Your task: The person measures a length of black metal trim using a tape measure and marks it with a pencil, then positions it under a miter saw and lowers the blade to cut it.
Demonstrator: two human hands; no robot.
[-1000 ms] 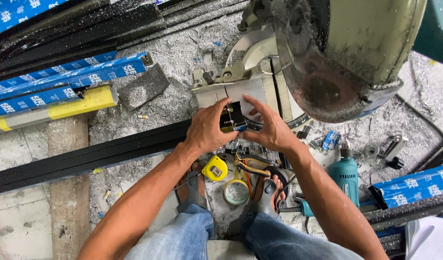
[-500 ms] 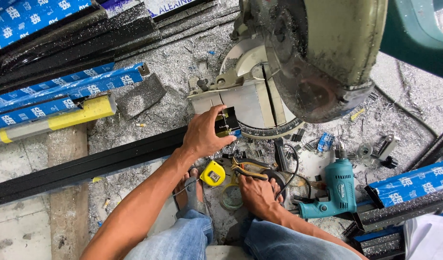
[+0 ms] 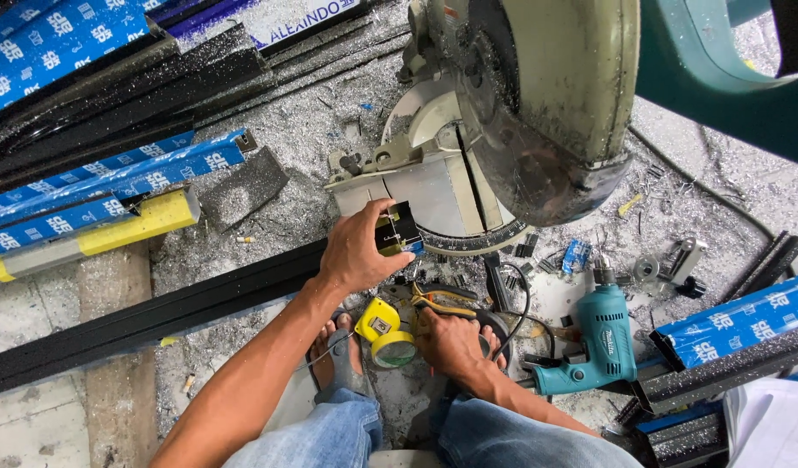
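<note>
Your left hand (image 3: 357,251) holds a short black profile offcut (image 3: 397,231) against the edge of the mitre saw table (image 3: 434,195), thumb on top and fingers closed round the near side, so the piece is clamped in your grip just in front of the blade slot. The saw head with its guard (image 3: 538,104) hangs raised above the table, clear of the piece.

Your right hand (image 3: 451,342) is down on the floor between your feet, fingers curled onto a tool with yellow handles (image 3: 442,303), probably pliers or snips; the view is too cluttered to tell whether they grip it or only rest on it. A yellow tape measure (image 3: 377,321) and a roll of tape (image 3: 394,348) lie just beside that hand. A teal electric drill (image 3: 600,334) lies to the right, well apart from both hands.

Judged from the layout: the offcut is already cut to a short length and metal swarf covers the floor, so sawing has been done; the long black profile (image 3: 156,316) lies uncut across the floor, and the offcut is not yet joined to anything
</note>
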